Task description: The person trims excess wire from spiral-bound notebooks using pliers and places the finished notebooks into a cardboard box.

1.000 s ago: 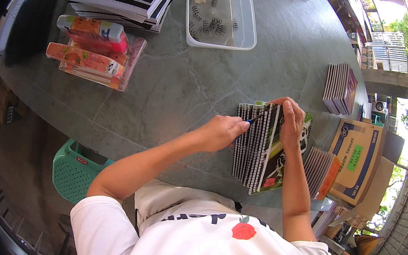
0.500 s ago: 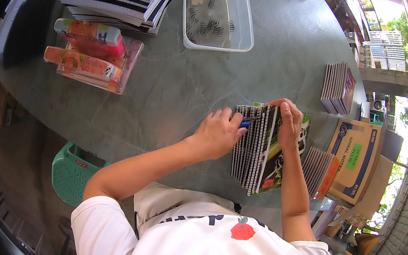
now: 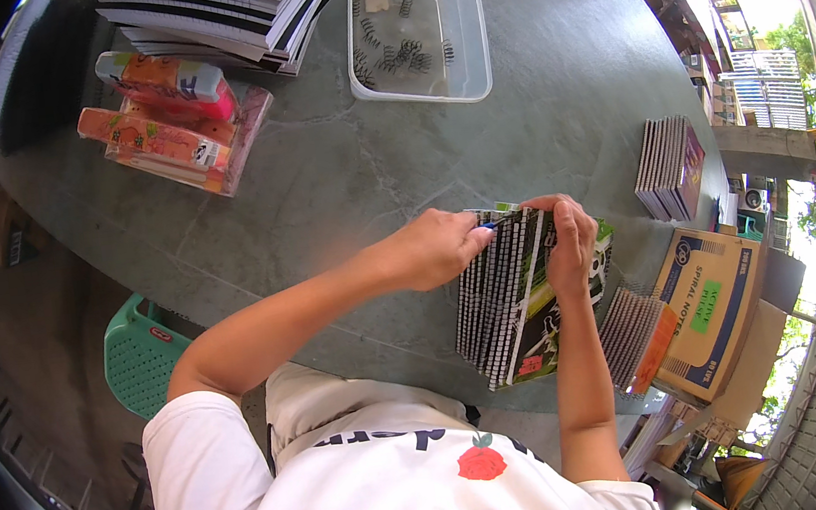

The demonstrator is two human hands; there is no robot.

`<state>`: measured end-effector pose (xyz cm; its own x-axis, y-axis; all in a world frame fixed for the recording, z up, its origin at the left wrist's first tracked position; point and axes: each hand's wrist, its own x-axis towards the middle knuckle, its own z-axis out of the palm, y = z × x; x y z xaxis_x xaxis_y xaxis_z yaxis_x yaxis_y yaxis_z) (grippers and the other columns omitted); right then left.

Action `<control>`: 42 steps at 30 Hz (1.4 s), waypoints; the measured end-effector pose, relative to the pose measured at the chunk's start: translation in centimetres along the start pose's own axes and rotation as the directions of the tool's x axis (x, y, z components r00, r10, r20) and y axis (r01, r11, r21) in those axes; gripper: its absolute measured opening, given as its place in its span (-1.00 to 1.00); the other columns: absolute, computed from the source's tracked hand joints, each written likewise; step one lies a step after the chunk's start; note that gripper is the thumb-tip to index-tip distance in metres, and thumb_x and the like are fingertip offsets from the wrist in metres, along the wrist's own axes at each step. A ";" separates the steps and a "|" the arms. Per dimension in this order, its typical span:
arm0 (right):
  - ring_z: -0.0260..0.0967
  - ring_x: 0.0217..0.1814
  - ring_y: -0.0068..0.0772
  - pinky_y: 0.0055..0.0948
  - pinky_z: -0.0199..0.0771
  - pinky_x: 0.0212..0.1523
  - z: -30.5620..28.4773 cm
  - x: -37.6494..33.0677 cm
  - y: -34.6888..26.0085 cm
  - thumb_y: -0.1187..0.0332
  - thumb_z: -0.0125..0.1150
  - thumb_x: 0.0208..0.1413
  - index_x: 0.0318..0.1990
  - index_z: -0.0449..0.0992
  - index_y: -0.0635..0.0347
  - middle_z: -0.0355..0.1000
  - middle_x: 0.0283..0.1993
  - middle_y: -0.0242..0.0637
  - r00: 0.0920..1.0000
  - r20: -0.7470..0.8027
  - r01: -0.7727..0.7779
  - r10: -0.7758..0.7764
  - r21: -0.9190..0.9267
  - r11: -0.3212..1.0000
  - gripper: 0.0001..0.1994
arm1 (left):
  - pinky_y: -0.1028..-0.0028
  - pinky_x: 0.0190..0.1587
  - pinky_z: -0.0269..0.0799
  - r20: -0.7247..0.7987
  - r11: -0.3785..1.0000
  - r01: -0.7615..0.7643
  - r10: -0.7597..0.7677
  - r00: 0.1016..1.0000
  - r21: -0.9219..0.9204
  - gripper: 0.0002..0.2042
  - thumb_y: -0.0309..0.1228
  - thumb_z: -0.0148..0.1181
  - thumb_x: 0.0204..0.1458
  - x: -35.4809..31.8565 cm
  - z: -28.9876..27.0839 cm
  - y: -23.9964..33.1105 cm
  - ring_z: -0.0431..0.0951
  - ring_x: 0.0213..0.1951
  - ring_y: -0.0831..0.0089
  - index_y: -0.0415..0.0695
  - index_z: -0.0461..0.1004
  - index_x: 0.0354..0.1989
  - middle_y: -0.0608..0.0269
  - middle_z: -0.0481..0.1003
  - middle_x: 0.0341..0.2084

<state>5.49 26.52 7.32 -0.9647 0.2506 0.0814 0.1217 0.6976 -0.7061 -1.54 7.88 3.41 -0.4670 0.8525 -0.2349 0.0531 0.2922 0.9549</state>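
A stack of spiral notebooks (image 3: 503, 310) with dark and green covers stands on the table before me, its coil-bound edges towards my left. My left hand (image 3: 442, 248) is closed at the far end of these bindings. It grips blue-handled pliers (image 3: 490, 226), mostly hidden by the fingers; their tip is at the coils. On the other side, my right hand (image 3: 570, 249) wraps over the stack's far right corner and steadies it. The clear plastic tub (image 3: 481, 55) farther off holds several loose black wire coils (image 3: 407, 56).
Big piles of notebooks (image 3: 231, 23) and pink-orange packs (image 3: 168, 131) lie far left. To the right are another notebook stack (image 3: 670, 170), orange-covered notebooks (image 3: 639, 339) and a cardboard box (image 3: 711, 311). A green plastic stool (image 3: 143, 361) stands beside the table (image 3: 320, 184).
My left hand has moved slightly away from me along the bindings, with the pliers now more hidden. My right hand still holds the stack. The whole view has shifted a little.
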 end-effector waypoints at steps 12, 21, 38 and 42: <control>0.29 -0.39 -0.19 -0.36 0.19 -0.22 0.0 -0.1 -0.4 0.14 -0.26 0.14 -0.46 0.48 0.34 0.37 -0.52 -0.17 1.000 0.008 -0.021 0.021 0.005 1.000 -0.54 | 0.25 -0.26 0.41 0.121 0.930 0.143 -0.108 0.987 -0.339 -0.61 -0.14 -0.18 0.16 0.0 0.7 -0.6 0.48 -0.35 0.17 -0.27 0.37 -0.20 0.02 0.41 -0.48; 0.34 -0.33 -0.12 -0.29 0.24 -0.19 0.4 -0.1 -0.5 0.25 -0.15 0.14 -0.48 0.47 0.28 0.43 -0.44 -0.17 0.966 0.017 0.253 -0.259 -0.289 0.923 -0.67 | 0.15 -0.14 0.28 -0.268 0.956 0.019 0.063 0.961 0.292 -0.64 -0.15 -0.05 0.08 -2.3 0.7 -2.0 0.39 -0.22 0.04 -0.23 0.32 -0.15 -0.03 0.34 -0.27; 0.39 -0.09 -0.26 -0.33 0.39 -0.08 10.6 -19.2 -5.5 0.26 -0.05 0.18 -0.04 0.39 0.28 0.42 -0.11 -0.20 0.650 0.698 -0.739 0.299 0.490 0.462 -0.69 | 0.28 0.03 0.30 0.286 0.865 0.188 -0.054 0.957 -0.466 -0.29 0.23 -0.29 0.05 18.1 2.9 -0.9 0.41 -0.09 0.20 -0.17 0.23 0.11 0.03 0.41 -0.11; 0.31 0.08 -0.20 -0.30 0.31 0.08 11.3 -22.1 -0.5 0.26 -0.02 0.16 0.11 0.23 0.31 0.33 0.06 -0.12 0.701 0.631 -0.479 0.332 0.761 -0.437 -0.58 | 0.39 -0.10 0.41 0.715 0.674 0.515 0.029 0.698 -0.530 -0.32 0.17 -0.20 0.07 20.2 8.3 1.0 0.45 -0.15 0.37 -0.21 0.22 0.12 0.10 0.42 -0.10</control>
<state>24.13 13.03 -2.10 -0.7835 -0.0167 -0.6212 0.2310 -0.9358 -0.2663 -3.62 29.02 -1.89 0.3065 0.9137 -0.2667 -0.6726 0.4062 0.6186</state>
